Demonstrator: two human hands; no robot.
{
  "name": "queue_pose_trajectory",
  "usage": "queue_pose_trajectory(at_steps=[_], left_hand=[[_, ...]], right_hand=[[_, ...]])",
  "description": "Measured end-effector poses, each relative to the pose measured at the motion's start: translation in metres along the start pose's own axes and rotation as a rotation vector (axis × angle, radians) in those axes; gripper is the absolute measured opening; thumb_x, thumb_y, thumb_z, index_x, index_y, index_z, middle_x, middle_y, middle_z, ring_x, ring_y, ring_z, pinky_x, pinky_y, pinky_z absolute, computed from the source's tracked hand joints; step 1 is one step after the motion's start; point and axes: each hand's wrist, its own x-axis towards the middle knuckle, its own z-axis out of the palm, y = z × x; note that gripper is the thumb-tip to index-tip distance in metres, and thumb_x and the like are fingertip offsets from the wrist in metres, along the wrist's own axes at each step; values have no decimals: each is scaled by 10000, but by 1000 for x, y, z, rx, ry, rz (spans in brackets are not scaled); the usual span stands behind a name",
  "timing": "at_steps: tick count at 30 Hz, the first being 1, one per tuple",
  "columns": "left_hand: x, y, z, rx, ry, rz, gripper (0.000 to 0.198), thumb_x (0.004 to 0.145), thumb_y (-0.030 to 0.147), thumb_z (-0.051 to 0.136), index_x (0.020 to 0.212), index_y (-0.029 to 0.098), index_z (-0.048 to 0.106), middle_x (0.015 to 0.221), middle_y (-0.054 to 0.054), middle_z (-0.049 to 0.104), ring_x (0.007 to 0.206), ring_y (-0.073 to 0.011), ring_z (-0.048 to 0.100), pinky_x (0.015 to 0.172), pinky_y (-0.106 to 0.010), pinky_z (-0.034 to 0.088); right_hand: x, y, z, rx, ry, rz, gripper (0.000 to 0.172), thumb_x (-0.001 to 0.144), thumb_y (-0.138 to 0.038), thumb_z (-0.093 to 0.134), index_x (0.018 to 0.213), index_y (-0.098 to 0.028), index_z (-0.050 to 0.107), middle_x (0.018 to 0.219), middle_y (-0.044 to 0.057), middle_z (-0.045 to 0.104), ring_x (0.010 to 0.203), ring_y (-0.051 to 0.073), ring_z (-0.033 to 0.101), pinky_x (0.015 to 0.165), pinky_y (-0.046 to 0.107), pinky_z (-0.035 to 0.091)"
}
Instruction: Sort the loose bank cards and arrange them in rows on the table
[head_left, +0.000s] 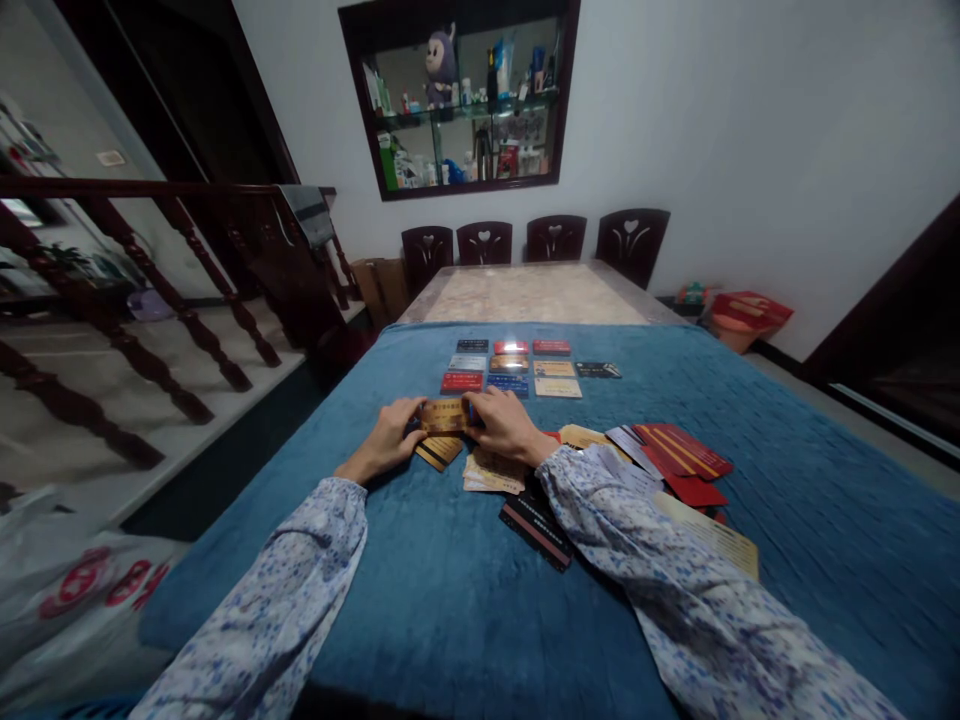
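Observation:
Between my two hands a gold card [444,414] is held up by its ends. My left hand [390,436] pinches its left end and my right hand [501,424] grips its right end. Under it, another gold card with a dark stripe [439,453] lies on the blue cloth [420,580]. Pale patterned cards [491,472] are piled below my right wrist, and a black card with a pinkish stripe [536,530] lies nearer to me. Just beyond my hands, several cards lie in rows, among them a red card [462,382], a blue card [508,385] and a cream card [557,386].
Red cards or folders [686,455] and a yellowish paper [716,540] spread beside my right forearm, which covers part of the pile. A black card [598,370] lies right of the rows. Dark chairs [556,238] stand at the far end; white plastic bags [82,600] are at left.

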Motion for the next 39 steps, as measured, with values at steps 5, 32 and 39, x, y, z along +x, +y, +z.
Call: queue_pose_trajectory(at_steps=[5, 32, 39], left_hand=[[4, 4, -2, 33, -34, -9, 495, 864, 183, 639, 1351, 156, 558, 1162, -120, 675, 1087, -275, 631, 990, -452, 492], [70, 30, -4, 39, -192, 24, 410, 853, 197, 661, 1262, 190, 626, 1191, -101, 636, 1128, -280, 611, 1017, -446, 474], [97, 35, 6, 48, -223, 32, 437, 871, 216, 630, 1307, 197, 616, 1253, -118, 635, 1169, -298, 607, 1057, -484, 456]], right_hand=[[3, 7, -1, 0, 8, -8, 403, 908, -316, 663, 1283, -182, 607, 1277, 136, 713, 1165, 293, 569, 862, 375, 414], [9, 57, -37, -17, -89, 36, 411, 894, -367, 706, 1255, -171, 687, 998, 84, 772, 954, 242, 692, 748, 288, 445], [12, 81, -43, -11, -81, 35, 382, 891, -378, 710, 1198, -151, 707, 973, 96, 771, 870, 229, 691, 720, 280, 429]])
